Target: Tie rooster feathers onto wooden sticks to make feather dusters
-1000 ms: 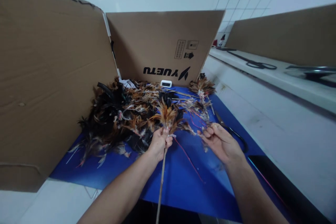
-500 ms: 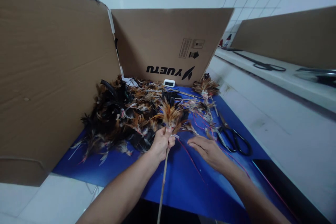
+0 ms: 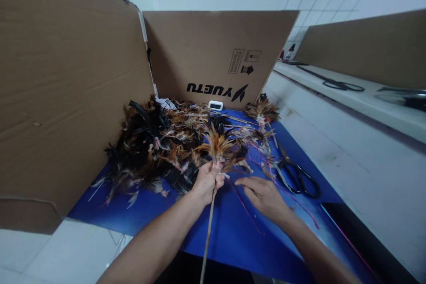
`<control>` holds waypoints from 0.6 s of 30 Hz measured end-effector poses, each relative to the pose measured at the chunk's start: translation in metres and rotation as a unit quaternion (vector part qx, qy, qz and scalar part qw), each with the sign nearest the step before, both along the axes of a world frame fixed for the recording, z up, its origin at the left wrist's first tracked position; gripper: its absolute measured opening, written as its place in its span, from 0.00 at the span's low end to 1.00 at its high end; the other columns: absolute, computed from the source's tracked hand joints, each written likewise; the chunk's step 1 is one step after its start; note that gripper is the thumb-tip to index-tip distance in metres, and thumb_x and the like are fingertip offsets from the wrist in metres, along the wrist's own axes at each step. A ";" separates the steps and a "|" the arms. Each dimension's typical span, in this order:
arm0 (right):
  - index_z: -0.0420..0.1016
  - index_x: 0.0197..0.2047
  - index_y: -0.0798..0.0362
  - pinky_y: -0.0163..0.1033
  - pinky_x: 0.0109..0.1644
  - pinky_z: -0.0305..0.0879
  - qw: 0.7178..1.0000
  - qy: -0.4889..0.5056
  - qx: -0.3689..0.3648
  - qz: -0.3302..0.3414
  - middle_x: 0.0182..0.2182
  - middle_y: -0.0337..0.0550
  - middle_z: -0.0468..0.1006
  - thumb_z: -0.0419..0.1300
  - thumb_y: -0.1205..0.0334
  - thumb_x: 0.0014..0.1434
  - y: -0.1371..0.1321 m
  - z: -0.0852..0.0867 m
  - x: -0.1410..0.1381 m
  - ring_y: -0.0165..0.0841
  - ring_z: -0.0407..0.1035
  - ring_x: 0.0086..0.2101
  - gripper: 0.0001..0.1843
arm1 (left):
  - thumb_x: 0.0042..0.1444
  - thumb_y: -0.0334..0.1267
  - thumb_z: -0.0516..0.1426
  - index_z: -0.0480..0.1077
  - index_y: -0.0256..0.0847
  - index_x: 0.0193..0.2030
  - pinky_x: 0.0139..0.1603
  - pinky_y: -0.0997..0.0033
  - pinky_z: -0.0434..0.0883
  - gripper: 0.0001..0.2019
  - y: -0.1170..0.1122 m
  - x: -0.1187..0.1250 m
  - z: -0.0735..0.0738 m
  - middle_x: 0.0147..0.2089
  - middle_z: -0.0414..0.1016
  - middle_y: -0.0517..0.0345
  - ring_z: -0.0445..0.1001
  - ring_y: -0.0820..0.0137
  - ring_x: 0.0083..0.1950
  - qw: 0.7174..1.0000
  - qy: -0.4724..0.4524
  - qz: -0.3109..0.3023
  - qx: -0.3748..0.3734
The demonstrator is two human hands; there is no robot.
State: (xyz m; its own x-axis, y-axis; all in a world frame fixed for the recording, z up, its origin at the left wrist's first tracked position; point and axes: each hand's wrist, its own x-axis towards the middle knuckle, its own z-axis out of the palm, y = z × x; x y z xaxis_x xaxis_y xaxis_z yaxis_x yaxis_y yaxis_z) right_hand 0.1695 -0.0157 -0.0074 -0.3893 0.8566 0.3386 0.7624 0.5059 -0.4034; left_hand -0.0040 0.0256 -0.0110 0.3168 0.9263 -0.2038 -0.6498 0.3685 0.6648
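A feather duster [image 3: 216,146], its orange-brown and black feathers on top of a thin stick [image 3: 208,230], is gripped by my left hand [image 3: 208,181] just under the feathers. The fingers wrap the stick and the feather bases. A small white strip and a red string [image 3: 244,206] hang out beside that grip, the string trailing down over the table. To the right, my right hand [image 3: 262,195] hovers apart from the duster, index finger stretched left and thumb below it with a gap. I see nothing in it.
A heap of loose feathers [image 3: 146,142] covers the blue table [image 3: 229,248] at left. Black-handled scissors [image 3: 297,177] and a dark flat object [image 3: 359,235] lie at right. A small white display [image 3: 215,105] stands before the cardboard panel [image 3: 199,49]. Another feather bunch [image 3: 262,111] sits behind.
My right hand has shifted slightly; its index finger is straighter and the thumb further apart. The left hand still grips the duster in nearly the same place.
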 end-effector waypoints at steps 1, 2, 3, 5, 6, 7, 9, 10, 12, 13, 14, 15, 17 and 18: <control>0.75 0.38 0.50 0.38 0.41 0.65 1.000 0.008 -0.003 -0.009 0.34 0.40 0.80 0.48 0.70 0.57 0.000 0.000 0.000 0.33 0.73 0.35 0.16 | 0.35 0.43 0.68 0.61 0.34 0.32 0.16 0.82 0.39 0.24 0.000 0.000 0.000 0.22 0.54 0.69 0.52 0.87 0.17 1.000 0.001 0.000 0.001; 0.76 0.36 0.50 0.37 0.41 0.65 1.000 0.014 -0.007 -0.019 0.33 0.39 0.80 0.48 0.70 0.57 0.001 0.000 0.001 0.32 0.73 0.34 0.15 | 0.35 0.43 0.68 0.61 0.35 0.32 0.16 0.82 0.39 0.24 0.000 0.000 0.000 0.23 0.54 0.69 0.52 0.87 0.18 1.000 0.003 0.002 0.003; 0.76 0.35 0.50 0.37 0.40 0.66 0.999 0.019 -0.011 -0.031 0.32 0.38 0.80 0.49 0.70 0.56 0.001 0.000 0.002 0.32 0.73 0.34 0.15 | 0.35 0.43 0.68 0.60 0.35 0.32 0.16 0.82 0.39 0.24 0.000 0.000 0.000 0.23 0.55 0.69 0.52 0.87 0.17 1.000 0.005 0.002 0.005; 0.76 0.32 0.49 0.37 0.39 0.66 0.998 0.028 -0.018 -0.054 0.30 0.38 0.80 0.49 0.69 0.55 0.002 -0.001 0.005 0.33 0.73 0.33 0.14 | 0.36 0.43 0.68 0.60 0.35 0.31 0.15 0.82 0.40 0.23 0.000 -0.001 0.000 0.24 0.55 0.68 0.52 0.88 0.17 1.000 0.014 0.000 0.005; 0.76 0.32 0.49 0.37 0.39 0.66 0.997 0.031 -0.020 -0.063 0.30 0.38 0.80 0.49 0.68 0.55 0.002 -0.002 0.007 0.33 0.74 0.33 0.14 | 0.36 0.43 0.67 0.60 0.35 0.32 0.15 0.82 0.40 0.23 0.000 -0.001 0.000 0.24 0.55 0.68 0.52 0.88 0.17 1.000 0.019 -0.002 0.005; 0.76 0.32 0.49 0.37 0.39 0.66 0.997 0.034 -0.023 -0.069 0.30 0.37 0.80 0.50 0.68 0.55 0.002 -0.002 0.009 0.33 0.74 0.33 0.14 | 0.37 0.43 0.67 0.60 0.35 0.32 0.15 0.82 0.40 0.23 0.000 -0.001 0.000 0.24 0.55 0.68 0.52 0.88 0.17 1.000 0.023 -0.005 0.004; 0.77 0.32 0.48 0.37 0.40 0.66 0.996 0.041 -0.026 -0.076 0.31 0.37 0.80 0.50 0.68 0.54 0.002 -0.002 0.011 0.33 0.74 0.33 0.14 | 0.37 0.43 0.67 0.60 0.35 0.32 0.15 0.82 0.40 0.22 0.000 0.000 0.000 0.24 0.55 0.68 0.52 0.88 0.17 1.000 0.026 -0.006 0.005; 0.77 0.32 0.48 0.37 0.40 0.67 0.996 0.045 -0.028 -0.078 0.31 0.37 0.80 0.50 0.68 0.54 0.001 -0.002 0.012 0.33 0.74 0.33 0.14 | 0.38 0.43 0.67 0.60 0.35 0.32 0.15 0.83 0.41 0.22 0.000 0.000 0.000 0.24 0.55 0.68 0.52 0.88 0.17 1.000 0.024 -0.003 0.008; 0.77 0.31 0.48 0.36 0.39 0.67 0.995 0.053 -0.030 -0.080 0.30 0.37 0.80 0.50 0.68 0.54 0.000 -0.002 0.011 0.32 0.74 0.32 0.14 | 0.38 0.43 0.66 0.60 0.35 0.32 0.15 0.83 0.41 0.22 0.000 0.000 -0.001 0.25 0.56 0.68 0.52 0.88 0.18 1.000 0.021 0.002 0.014; 0.77 0.30 0.48 0.36 0.38 0.67 0.995 0.057 -0.028 -0.080 0.29 0.37 0.80 0.50 0.68 0.53 0.000 -0.001 0.009 0.32 0.74 0.31 0.14 | 0.39 0.43 0.66 0.60 0.35 0.33 0.15 0.83 0.42 0.22 -0.001 0.000 -0.001 0.25 0.56 0.68 0.53 0.88 0.18 1.000 0.020 0.005 0.018; 0.77 0.30 0.48 0.36 0.38 0.67 0.995 0.060 -0.024 -0.079 0.29 0.37 0.80 0.50 0.69 0.53 -0.001 -0.001 0.008 0.32 0.74 0.31 0.14 | 0.39 0.43 0.66 0.60 0.35 0.33 0.15 0.83 0.42 0.21 -0.001 0.001 -0.001 0.25 0.56 0.68 0.53 0.88 0.18 1.000 0.021 0.008 0.021; 0.76 0.29 0.49 0.36 0.38 0.66 0.995 0.062 -0.018 -0.076 0.28 0.37 0.80 0.50 0.69 0.53 -0.002 0.000 0.006 0.32 0.74 0.31 0.14 | 0.40 0.43 0.65 0.60 0.35 0.33 0.15 0.83 0.42 0.21 -0.001 0.001 -0.001 0.26 0.56 0.68 0.52 0.88 0.17 0.999 0.023 0.012 0.026; 0.76 0.28 0.49 0.35 0.37 0.66 0.996 0.062 -0.001 -0.065 0.28 0.37 0.79 0.50 0.70 0.53 -0.005 0.001 0.001 0.31 0.73 0.31 0.14 | 0.41 0.43 0.65 0.59 0.36 0.33 0.15 0.83 0.42 0.20 -0.002 0.002 -0.001 0.26 0.56 0.68 0.52 0.88 0.17 0.999 0.029 0.023 0.033; 0.76 0.28 0.49 0.35 0.38 0.65 0.996 0.061 0.010 -0.057 0.27 0.37 0.79 0.51 0.71 0.53 -0.006 0.002 -0.002 0.31 0.73 0.31 0.14 | 0.41 0.43 0.65 0.59 0.36 0.33 0.15 0.83 0.43 0.20 -0.002 0.002 0.000 0.26 0.57 0.67 0.53 0.88 0.17 0.998 0.032 0.030 0.036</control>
